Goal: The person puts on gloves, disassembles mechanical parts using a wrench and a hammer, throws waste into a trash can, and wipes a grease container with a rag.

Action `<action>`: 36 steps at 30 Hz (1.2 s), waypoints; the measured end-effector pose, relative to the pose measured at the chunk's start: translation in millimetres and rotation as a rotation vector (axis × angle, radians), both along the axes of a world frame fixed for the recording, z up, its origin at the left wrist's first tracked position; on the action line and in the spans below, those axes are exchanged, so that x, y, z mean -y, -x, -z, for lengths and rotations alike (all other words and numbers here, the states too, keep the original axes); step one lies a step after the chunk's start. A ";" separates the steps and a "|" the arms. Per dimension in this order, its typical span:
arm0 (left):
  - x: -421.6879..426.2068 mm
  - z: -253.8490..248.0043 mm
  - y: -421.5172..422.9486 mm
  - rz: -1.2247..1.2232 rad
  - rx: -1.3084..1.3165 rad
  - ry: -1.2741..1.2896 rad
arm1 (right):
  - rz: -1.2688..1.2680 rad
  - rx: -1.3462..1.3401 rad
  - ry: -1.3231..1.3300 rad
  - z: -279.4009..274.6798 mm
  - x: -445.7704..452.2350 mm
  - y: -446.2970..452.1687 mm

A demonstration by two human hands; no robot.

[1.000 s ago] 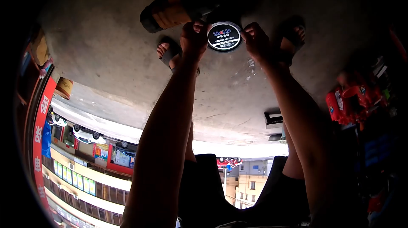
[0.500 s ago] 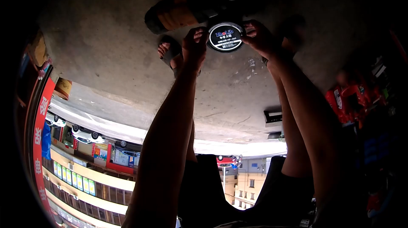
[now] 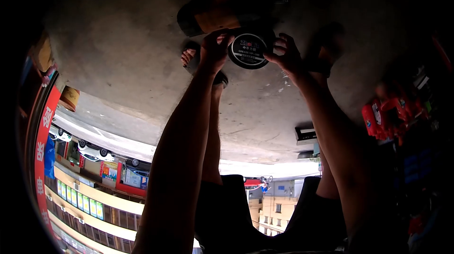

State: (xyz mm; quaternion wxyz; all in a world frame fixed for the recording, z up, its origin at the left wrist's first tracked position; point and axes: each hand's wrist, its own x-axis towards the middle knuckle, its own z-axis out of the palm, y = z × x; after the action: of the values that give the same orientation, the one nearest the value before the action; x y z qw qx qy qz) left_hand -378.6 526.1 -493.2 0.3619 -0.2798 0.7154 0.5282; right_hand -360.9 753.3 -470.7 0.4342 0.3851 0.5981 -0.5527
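Note:
A round black tub of grease (image 3: 249, 51) with white lettering on its lid is held between my hands, top facing me. At its left edge is my left hand (image 3: 215, 49), fingers curled and thumb side against the rim. On the opposite side my right hand (image 3: 285, 56) has its thumb at the rim and its fingers bent; shadow hides where they meet the tub's side. Just beyond lies a dark object with an orange-brown middle (image 3: 217, 20), its kind unclear in the gloom.
My sandalled left foot (image 3: 190, 57) stands on the concrete floor (image 3: 137, 69). Red items (image 3: 390, 114) stand at the right, and a dark slotted object (image 3: 306, 134) lies near my right leg. A red sign (image 3: 43, 145), parked cars and buildings appear upside down at lower left.
The tub sits slightly lower and farther right in view, and its lid looks darker. My right hand's fingers are more spread and raised from the rim. The orange-brown object has shifted right in view.

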 end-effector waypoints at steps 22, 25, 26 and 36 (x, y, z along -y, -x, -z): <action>25.2 -119.5 28.0 -0.083 0.369 -0.034 | -0.142 0.309 0.240 -91.6 -10.9 54.2; 8.4 -135.7 19.6 -0.237 0.555 -0.245 | -0.157 0.323 0.340 -111.9 -36.9 48.3; 4.0 -141.6 17.9 -0.232 0.550 -0.252 | -0.129 0.335 0.368 -120.1 -45.6 45.9; -21.3 -277.1 41.4 0.018 0.596 -0.445 | -0.182 0.337 0.534 -235.3 -86.2 77.5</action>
State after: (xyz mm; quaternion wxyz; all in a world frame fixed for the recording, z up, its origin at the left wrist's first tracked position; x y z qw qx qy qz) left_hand -420.1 547.4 -216.1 0.6110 -0.3295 0.4488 0.5628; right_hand -438.5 839.5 -235.4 0.6603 0.2887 0.3835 -0.5775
